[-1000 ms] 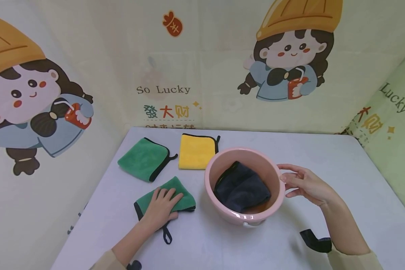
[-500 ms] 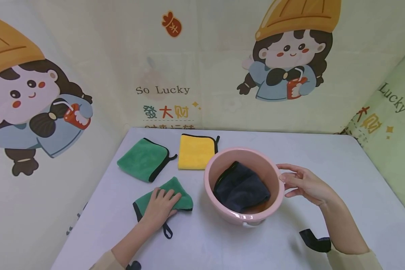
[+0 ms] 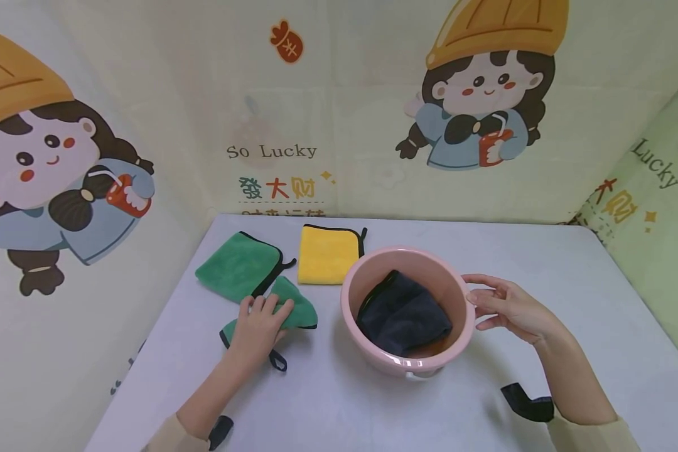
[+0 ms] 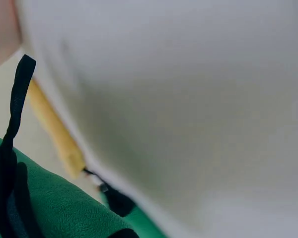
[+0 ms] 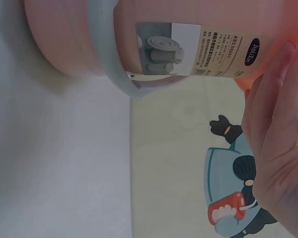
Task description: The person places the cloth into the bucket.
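My left hand (image 3: 257,329) grips a folded green towel (image 3: 301,312) with black edging, its fingers bent over the cloth. The towel is bunched and raised a little off the table, and its black loop (image 4: 20,94) sticks out in the left wrist view. A pink bucket (image 3: 367,351) stands to the right, with a dark grey towel (image 3: 403,314) lying inside. Against the bucket's right rim rests my right hand (image 3: 516,314). In the right wrist view its fingers (image 5: 283,94) lie fairly straight along the bucket's outer side, near a printed label (image 5: 203,49).
Another folded green towel (image 3: 237,267) lies at the back left, just beyond the left hand. Beside it is a yellow towel (image 3: 326,254), close behind the bucket. A white table (image 3: 548,263) carries everything, with a printed cloth backdrop (image 3: 367,125) behind it.
My left hand has gathered the nearer green towel and lifted it slightly, moving away from me toward the other green towel. The right hand and bucket have stayed put.
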`<control>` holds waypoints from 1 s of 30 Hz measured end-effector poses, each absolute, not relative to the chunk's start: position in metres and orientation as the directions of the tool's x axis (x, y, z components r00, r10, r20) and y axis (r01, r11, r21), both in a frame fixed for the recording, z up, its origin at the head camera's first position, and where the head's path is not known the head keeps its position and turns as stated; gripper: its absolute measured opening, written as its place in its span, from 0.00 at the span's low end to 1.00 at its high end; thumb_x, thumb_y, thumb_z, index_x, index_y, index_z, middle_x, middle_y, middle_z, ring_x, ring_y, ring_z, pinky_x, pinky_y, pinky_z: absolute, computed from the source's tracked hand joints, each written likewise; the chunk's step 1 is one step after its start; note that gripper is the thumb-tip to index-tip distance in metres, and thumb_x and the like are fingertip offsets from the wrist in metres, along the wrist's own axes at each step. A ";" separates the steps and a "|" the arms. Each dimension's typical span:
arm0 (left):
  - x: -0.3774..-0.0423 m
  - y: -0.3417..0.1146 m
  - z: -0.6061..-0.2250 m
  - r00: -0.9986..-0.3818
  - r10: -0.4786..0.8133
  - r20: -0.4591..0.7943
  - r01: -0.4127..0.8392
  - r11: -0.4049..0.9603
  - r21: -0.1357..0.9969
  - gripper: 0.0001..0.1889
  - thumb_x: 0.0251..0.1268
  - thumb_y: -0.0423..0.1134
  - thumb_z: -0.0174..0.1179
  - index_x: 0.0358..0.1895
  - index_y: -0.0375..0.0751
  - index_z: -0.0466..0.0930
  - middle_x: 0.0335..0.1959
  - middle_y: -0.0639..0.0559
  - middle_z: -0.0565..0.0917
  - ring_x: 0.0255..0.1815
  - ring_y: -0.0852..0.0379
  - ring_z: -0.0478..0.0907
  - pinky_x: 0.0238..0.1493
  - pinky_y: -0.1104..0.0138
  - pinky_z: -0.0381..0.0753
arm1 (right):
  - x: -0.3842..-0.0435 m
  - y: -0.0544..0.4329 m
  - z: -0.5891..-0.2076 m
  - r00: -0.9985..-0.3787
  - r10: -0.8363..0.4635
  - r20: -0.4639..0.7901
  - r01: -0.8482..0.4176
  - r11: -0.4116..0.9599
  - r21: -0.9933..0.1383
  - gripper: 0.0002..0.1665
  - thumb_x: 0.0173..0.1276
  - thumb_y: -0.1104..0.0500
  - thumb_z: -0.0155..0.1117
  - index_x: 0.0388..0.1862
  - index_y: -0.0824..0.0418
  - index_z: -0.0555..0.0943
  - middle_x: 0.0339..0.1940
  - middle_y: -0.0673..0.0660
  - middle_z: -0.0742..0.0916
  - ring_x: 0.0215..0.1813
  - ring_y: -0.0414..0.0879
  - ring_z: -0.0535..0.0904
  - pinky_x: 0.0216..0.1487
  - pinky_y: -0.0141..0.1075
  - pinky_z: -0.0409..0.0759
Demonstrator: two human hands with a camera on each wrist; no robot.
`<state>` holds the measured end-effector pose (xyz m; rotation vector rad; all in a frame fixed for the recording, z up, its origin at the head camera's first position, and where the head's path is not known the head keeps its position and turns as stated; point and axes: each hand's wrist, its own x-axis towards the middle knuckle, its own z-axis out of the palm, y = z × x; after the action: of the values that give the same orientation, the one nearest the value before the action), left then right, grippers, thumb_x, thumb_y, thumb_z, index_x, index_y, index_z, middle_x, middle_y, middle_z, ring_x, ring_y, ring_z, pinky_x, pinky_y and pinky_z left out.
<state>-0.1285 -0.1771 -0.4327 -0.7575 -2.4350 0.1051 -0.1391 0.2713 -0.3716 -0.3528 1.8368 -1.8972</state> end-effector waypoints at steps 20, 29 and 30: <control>-0.156 -0.127 -0.348 -0.518 0.578 0.631 0.538 0.793 -0.285 0.24 0.42 0.47 0.72 0.44 0.46 0.74 0.36 0.43 0.74 0.33 0.44 0.70 0.40 0.52 0.69 | -0.138 0.271 -0.371 -0.864 -0.483 -0.144 0.155 0.019 -0.988 0.18 0.68 0.67 0.50 0.52 0.47 0.72 0.34 0.53 0.86 0.34 0.45 0.83 0.31 0.37 0.81; -0.157 -0.093 -0.332 -0.420 0.645 0.638 0.579 0.732 -0.359 0.18 0.49 0.47 0.68 0.42 0.49 0.73 0.35 0.46 0.75 0.33 0.48 0.72 0.40 0.55 0.70 | -0.138 0.270 -0.371 -0.864 -0.480 -0.151 0.163 0.017 -0.986 0.18 0.69 0.66 0.49 0.52 0.47 0.72 0.33 0.53 0.87 0.33 0.45 0.83 0.31 0.37 0.81; -0.157 -0.089 -0.331 -0.407 0.654 0.638 0.585 0.723 -0.367 0.18 0.50 0.46 0.68 0.42 0.49 0.73 0.34 0.47 0.75 0.33 0.49 0.72 0.40 0.56 0.70 | -0.138 0.270 -0.371 -0.864 -0.481 -0.151 0.163 0.016 -0.986 0.18 0.69 0.66 0.50 0.52 0.47 0.72 0.33 0.53 0.87 0.33 0.45 0.83 0.31 0.37 0.81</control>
<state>-0.1575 -0.0890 -0.3310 -0.9356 -2.1193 0.1082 -0.1376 0.2702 -0.3707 -0.3236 1.8509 -1.8992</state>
